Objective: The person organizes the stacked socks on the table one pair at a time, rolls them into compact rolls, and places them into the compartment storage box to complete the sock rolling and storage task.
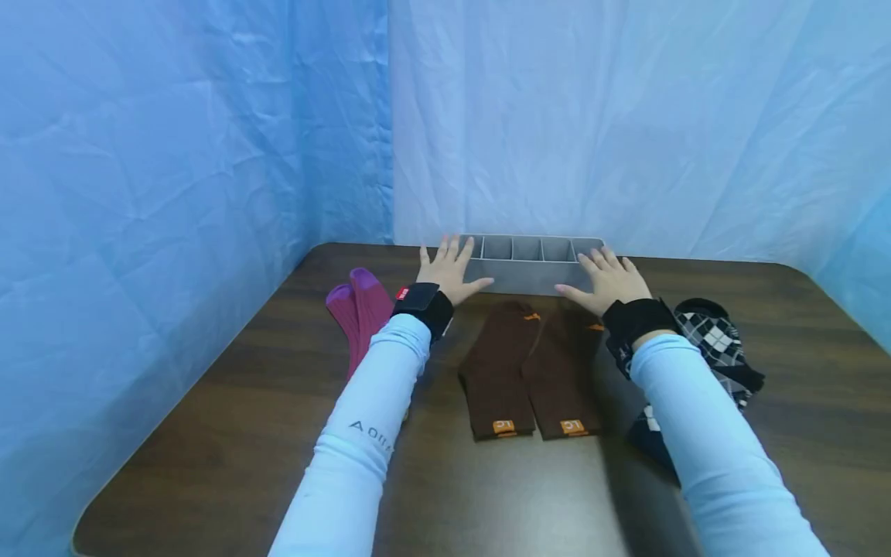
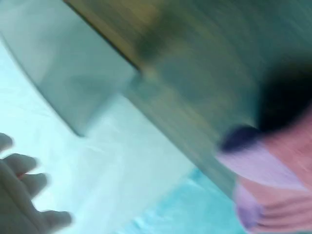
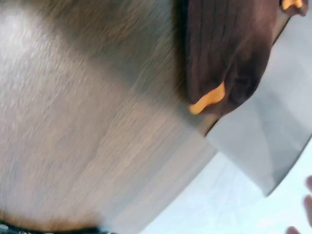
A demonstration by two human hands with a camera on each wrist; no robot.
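Both hands are stretched forward over the far part of the table, fingers spread and holding nothing. My left hand (image 1: pixel 448 272) is at the left end of a grey divided box (image 1: pixel 532 277), overlapping its corner in the head view. At the box's right end is my right hand (image 1: pixel 609 285), thumb pointing inward. In front of the box lie two brown socks (image 1: pixel 500 371) side by side, with orange marks at toe and cuff. The left wrist view shows the fingers (image 2: pixel 34 183) apart from the box's side wall (image 2: pixel 73 68).
Purple-pink socks (image 1: pixel 362 309) lie left of the left forearm, partly hidden by it. Black-and-white argyle socks (image 1: pixel 720 340) lie beside the right forearm, which covers part of them. Blue sheeting (image 1: pixel 557 116) hangs behind the dark wooden table (image 1: pixel 230 433).
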